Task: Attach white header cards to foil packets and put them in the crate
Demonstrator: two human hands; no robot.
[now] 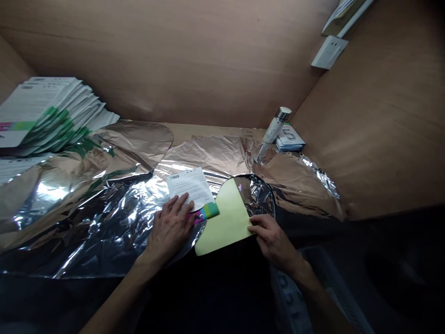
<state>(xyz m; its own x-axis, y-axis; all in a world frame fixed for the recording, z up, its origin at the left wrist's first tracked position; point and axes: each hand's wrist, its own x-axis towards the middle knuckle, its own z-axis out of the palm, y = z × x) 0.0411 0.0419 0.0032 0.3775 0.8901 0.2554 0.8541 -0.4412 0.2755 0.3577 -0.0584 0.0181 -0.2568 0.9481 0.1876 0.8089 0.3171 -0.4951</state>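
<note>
My left hand (172,225) lies with spread fingers on the lower left part of a white printed card (191,185) that has a green, blue and pink strip along its lower edge. The fingers of my right hand (273,239) pinch the right edge of a pale yellow-green sheet (225,222). That sheet has a rounded upper left side and sits beside the card, close to its coloured strip. Both rest near the front edge of a surface covered in shiny silver foil (128,204).
A tall leaning stack of printed papers (59,111) stands at the left. At the back right are a white bottle with a metallic cap (274,125) and a small pile of cards or booklets (290,138). Brown panels enclose the back and sides; a socket (329,52) is at the upper right.
</note>
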